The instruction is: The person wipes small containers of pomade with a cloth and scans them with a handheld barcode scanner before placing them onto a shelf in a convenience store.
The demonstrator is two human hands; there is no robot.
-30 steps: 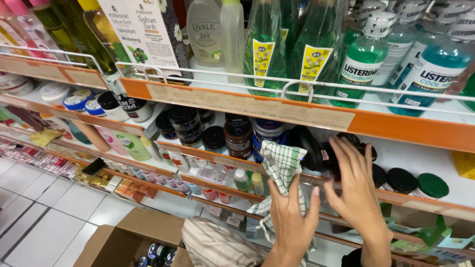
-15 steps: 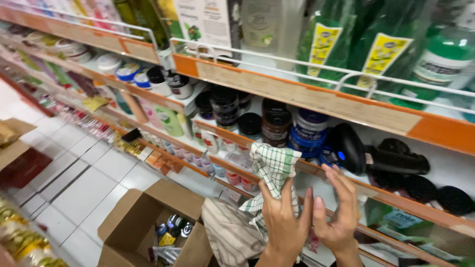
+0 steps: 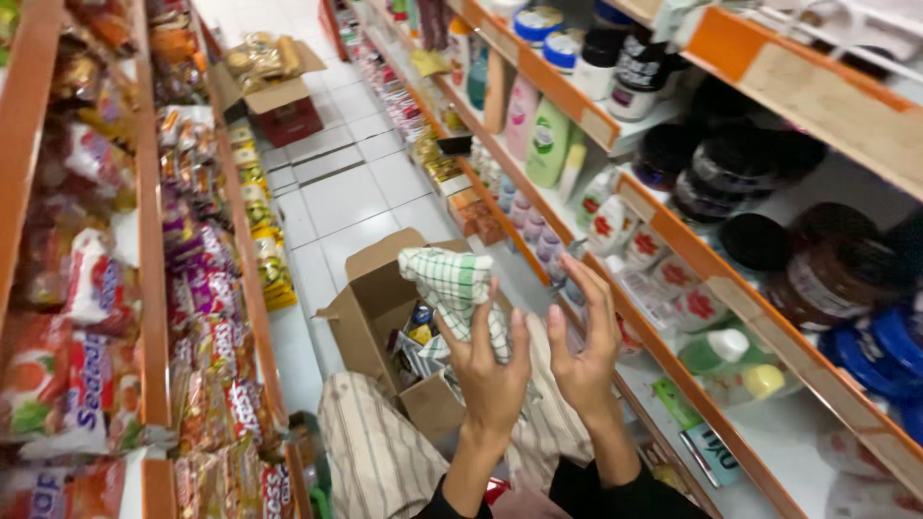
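My left hand (image 3: 490,370) is raised in front of me and grips a green-and-white checked cloth (image 3: 452,288), which bunches up above the fingers. My right hand (image 3: 585,341) is just to its right, fingers spread and holding nothing, a small gap from the cloth. Both hands hover above an open cardboard box (image 3: 370,303) on the floor that holds several small packaged items. To the right runs an orange-edged shelf (image 3: 692,255) with dark jars (image 3: 755,240) and bottles.
A store aisle with white floor tiles (image 3: 336,197) stretches ahead. Snack packets (image 3: 207,336) fill the left shelving. A second open box (image 3: 279,91) sits on the floor farther down. My striped trouser leg (image 3: 370,457) is below the hands.
The view has swung left from the jar shelf to down the aisle. Both hands have come off the shelf with the cloth, and the right hand has drawn away from it.
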